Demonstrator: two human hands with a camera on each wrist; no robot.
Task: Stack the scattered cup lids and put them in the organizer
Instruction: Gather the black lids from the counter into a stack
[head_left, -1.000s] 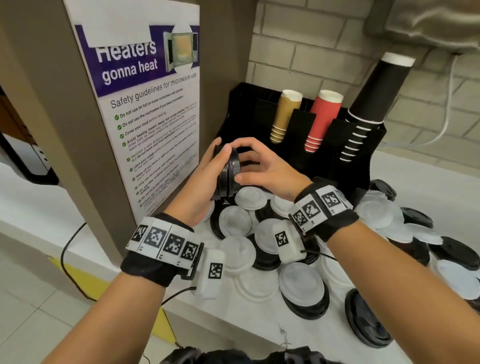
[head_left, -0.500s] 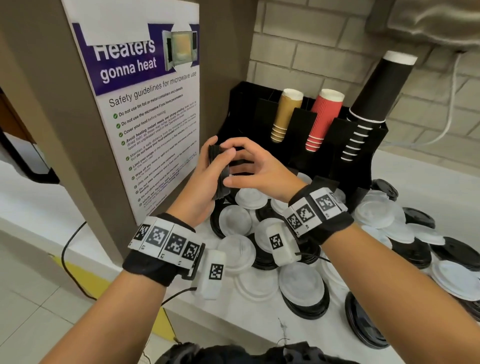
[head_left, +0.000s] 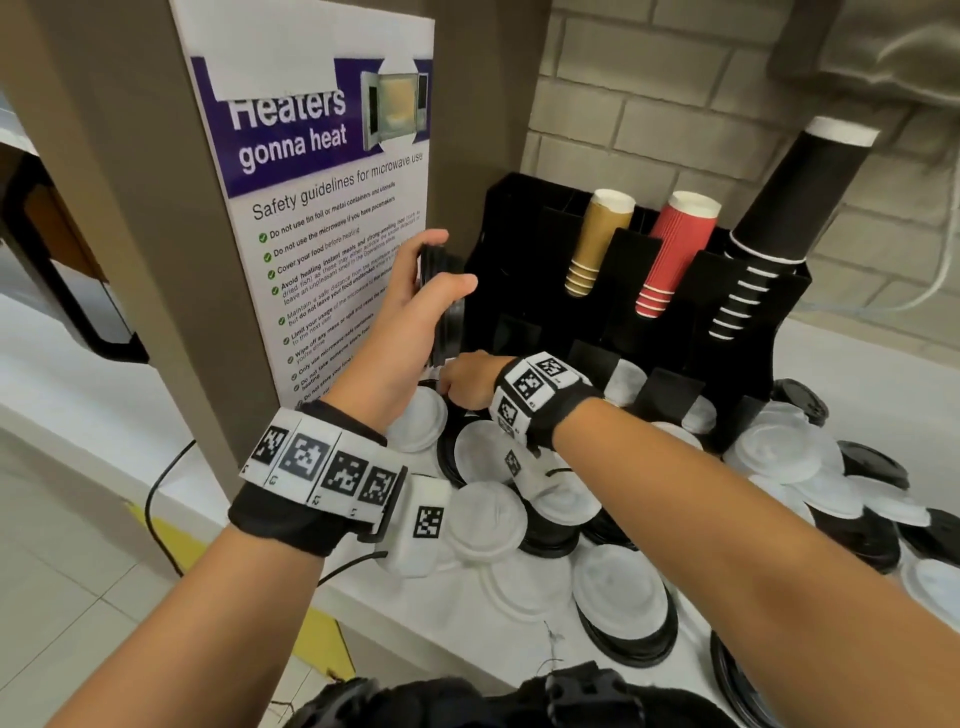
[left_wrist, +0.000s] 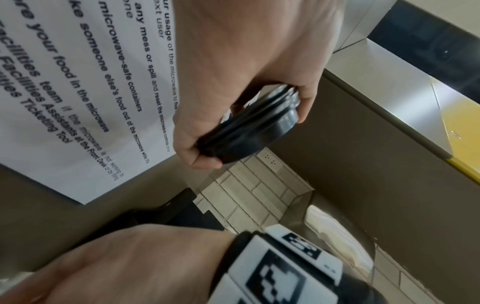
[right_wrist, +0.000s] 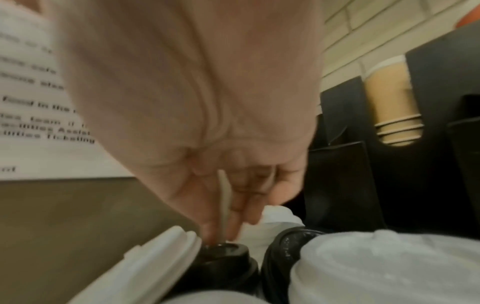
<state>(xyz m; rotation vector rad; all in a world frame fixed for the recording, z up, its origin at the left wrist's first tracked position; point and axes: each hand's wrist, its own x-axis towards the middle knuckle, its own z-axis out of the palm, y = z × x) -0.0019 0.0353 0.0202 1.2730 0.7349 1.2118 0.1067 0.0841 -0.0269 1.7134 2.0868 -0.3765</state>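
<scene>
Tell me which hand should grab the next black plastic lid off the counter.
Right. The right hand is already down on a loose black plastic lid, while the left hand grips the black lid stack above the counter.

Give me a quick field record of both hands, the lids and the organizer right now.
left hand: grips a stack of black lids, held on edge beside the organizer
right hand: down in the pile, fingers on a black lid; grip unclear, blurred
counter: white and black lids scattered
organizer: holds tan, red and black cup stacks
</scene>
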